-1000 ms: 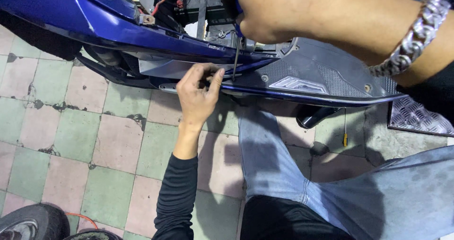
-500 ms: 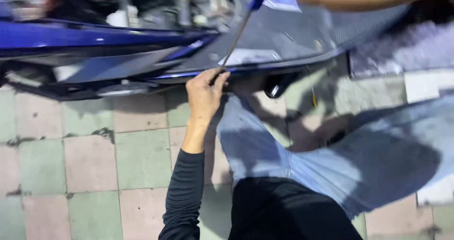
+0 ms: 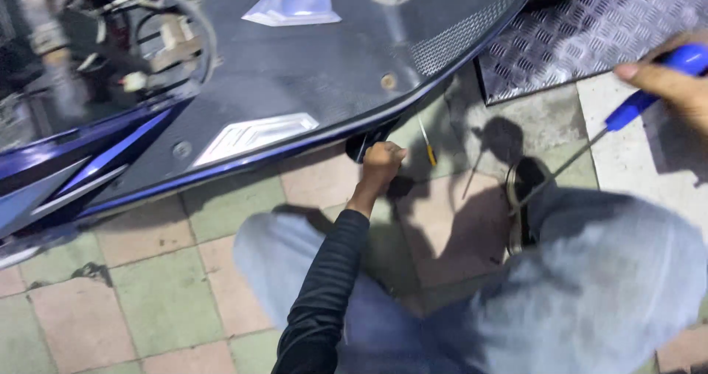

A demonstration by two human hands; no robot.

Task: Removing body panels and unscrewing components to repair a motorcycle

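While left hand (image 3: pixel 382 160) reaches up under lower edge of scooter footboard (image 3: pixel 317 71), fingers curl closed there; whether they pinch anything cannot be told. Right hand (image 3: pixel 675 79), far right, grips blue-handled screwdriver (image 3: pixel 590 142) closed around handle. Screwdriver's long axis runs diagonally, handle upper right, shaft pointing down-left toward knee in blue jeans (image 3: pixel 590 285); tip well apart from footboard edge. Footboard lies left and far from right hand; left hand nearer, touching its underside. Small yellow-handled tool (image 3: pixel 426 145) lies on tiled floor (image 3: pixel 147 300), just right of left hand.
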